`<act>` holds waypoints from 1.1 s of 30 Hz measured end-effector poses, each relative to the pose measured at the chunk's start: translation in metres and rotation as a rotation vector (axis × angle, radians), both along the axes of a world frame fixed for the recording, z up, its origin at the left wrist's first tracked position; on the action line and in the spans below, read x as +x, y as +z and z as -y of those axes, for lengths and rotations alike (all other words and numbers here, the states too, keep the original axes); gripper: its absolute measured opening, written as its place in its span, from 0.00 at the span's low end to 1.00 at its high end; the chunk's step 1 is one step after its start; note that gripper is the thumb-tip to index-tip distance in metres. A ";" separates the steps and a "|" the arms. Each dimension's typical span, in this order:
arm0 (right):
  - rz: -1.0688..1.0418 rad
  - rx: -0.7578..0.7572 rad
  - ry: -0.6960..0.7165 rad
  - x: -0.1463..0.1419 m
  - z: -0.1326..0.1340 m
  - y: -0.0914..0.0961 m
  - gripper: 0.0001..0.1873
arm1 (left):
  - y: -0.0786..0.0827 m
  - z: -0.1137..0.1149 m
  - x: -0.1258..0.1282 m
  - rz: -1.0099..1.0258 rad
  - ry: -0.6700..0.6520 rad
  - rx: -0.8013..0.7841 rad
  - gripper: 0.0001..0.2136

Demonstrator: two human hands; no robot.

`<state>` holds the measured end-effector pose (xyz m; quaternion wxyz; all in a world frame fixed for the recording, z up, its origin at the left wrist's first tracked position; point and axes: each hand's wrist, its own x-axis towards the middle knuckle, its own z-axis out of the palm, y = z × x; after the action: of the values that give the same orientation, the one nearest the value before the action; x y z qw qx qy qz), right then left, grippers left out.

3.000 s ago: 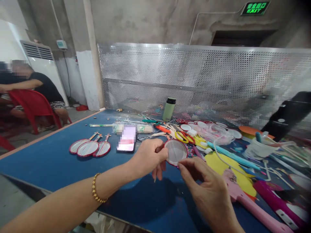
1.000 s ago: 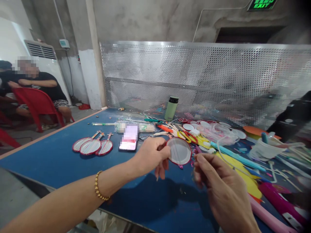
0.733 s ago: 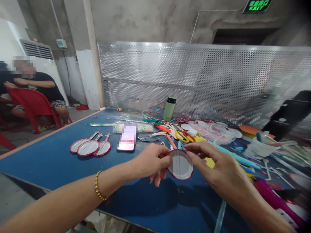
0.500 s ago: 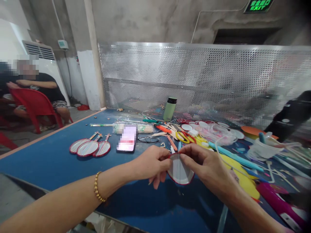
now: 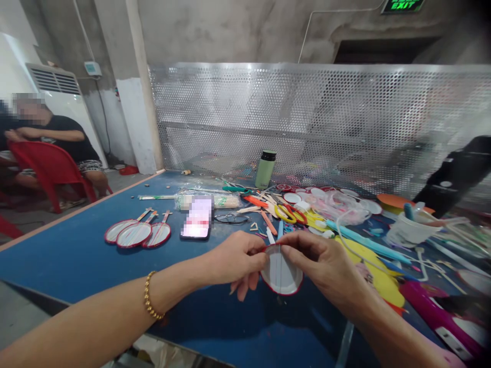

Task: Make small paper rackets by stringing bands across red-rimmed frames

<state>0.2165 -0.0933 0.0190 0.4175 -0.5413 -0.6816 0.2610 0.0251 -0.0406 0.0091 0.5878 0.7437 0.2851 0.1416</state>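
Note:
Between my two hands is a small round white disc (image 5: 282,276) with a red rim and a narrow strip down its middle. My left hand (image 5: 242,261) pinches its upper left edge with thumb and fingers, the lower fingers curled below. At the disc's top edge, my right hand (image 5: 321,258) closes thumb and fingertips near the strip; what else the fingertips hold is hidden. Three similar red-rimmed discs (image 5: 134,233) with short wooden sticks lie overlapping on the left. A lit phone (image 5: 197,217) rests between them and my hands.
On the blue table (image 5: 69,273) stands a green bottle (image 5: 265,169). Yellow-handled scissors (image 5: 286,214), eyeglasses (image 5: 231,219) and wooden sticks lie behind my hands. To the right are a plastic cup (image 5: 410,230), yellow sheets (image 5: 370,273) and a magenta tool (image 5: 433,312). A person sits on a red chair (image 5: 48,166).
The view has shifted slightly, so everything sits a little further left. Both hands keep the same hold on the disc, which looks barely moved between them.

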 end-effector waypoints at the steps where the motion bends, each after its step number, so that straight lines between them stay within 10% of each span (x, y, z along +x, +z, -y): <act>1: 0.011 -0.002 0.004 0.000 0.000 0.000 0.13 | 0.000 0.000 0.000 0.000 -0.003 -0.002 0.03; 9: 0.088 0.291 -0.255 0.031 -0.009 0.032 0.17 | 0.014 -0.014 -0.008 0.154 0.254 0.072 0.07; 15: 0.524 0.416 -0.493 0.039 -0.018 0.069 0.11 | 0.018 -0.025 -0.012 0.256 0.474 0.139 0.09; 23: 1.032 -0.017 -0.539 0.042 -0.048 0.034 0.12 | 0.000 -0.019 -0.002 0.183 0.396 0.066 0.09; 33: 1.206 -0.213 -0.475 0.047 -0.033 0.026 0.15 | -0.006 -0.012 0.004 0.118 0.375 -0.015 0.09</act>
<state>0.2638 -0.0601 0.0447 -0.0474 -0.7668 -0.6286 -0.1212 0.0291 -0.0282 0.0029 0.5725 0.6635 0.3847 0.2899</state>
